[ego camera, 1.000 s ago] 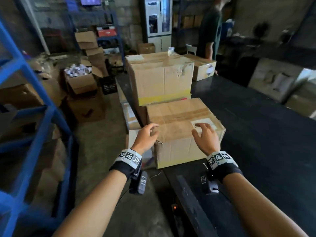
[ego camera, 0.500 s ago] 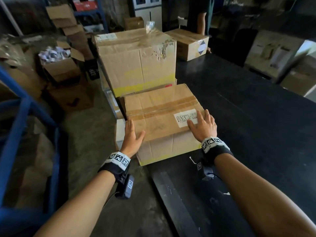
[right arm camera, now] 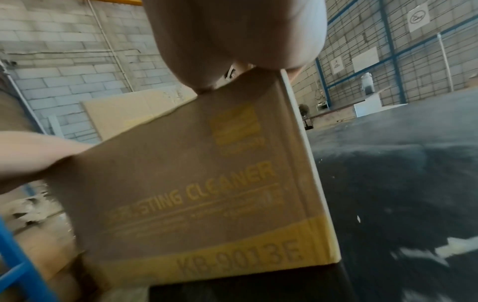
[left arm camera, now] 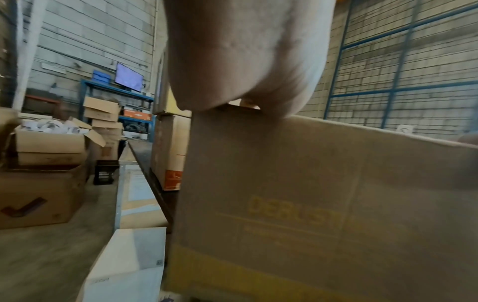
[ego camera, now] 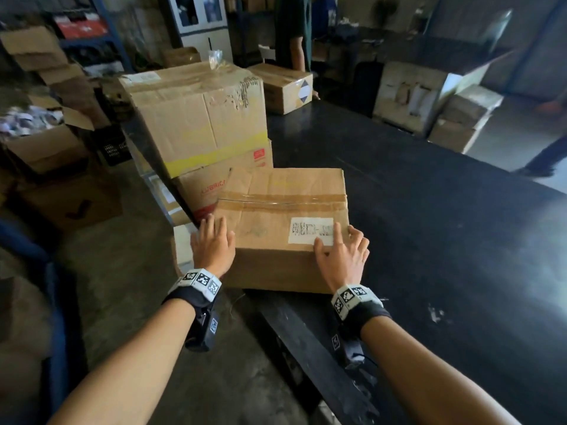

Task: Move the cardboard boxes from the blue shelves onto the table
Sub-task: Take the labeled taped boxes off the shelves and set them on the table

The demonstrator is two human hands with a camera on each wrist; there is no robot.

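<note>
both the left hand (ego camera: 213,243) and right hand (ego camera: 343,256) lie spread flat on the box (ego camera: 285,216); push evenly so it slides squarely farther onto the worktop (ego camera: 445,240).

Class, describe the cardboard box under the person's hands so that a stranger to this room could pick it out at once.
Start at the long black table and go to its near left corner. In front of the tall stack of boxes lies a low cardboard box with both hands flat on top. Unlike its neighbours, it bears a white label and brown tape across its lid.
</note>
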